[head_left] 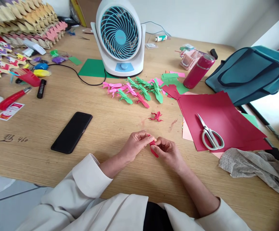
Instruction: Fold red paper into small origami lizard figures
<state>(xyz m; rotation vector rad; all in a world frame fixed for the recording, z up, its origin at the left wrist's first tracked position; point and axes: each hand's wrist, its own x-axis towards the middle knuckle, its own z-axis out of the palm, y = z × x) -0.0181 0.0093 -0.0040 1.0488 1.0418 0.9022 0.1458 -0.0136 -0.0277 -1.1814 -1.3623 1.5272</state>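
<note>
A small folded piece of red paper point(154, 151) is pinched between my two hands above the front of the table. My left hand point(136, 144) grips its upper end with thumb and fingers. On its right side my right hand point(167, 151) holds it, thumb pressed along the fold; the fingers hide part of the paper. Just beyond my hands lies a finished-looking red folded paper figure point(156, 116) with thin legs. Farther back is a cluster of pink, red and green folded paper figures point(144, 90).
White-handled scissors point(211, 138) rest on red paper sheets point(225, 118) at the right. A black phone point(71, 132) lies left of my hands. Behind stand a white fan point(121, 38) and a red flask point(199, 71). A crumpled cloth point(254, 168) and teal bag point(247, 70) are at right.
</note>
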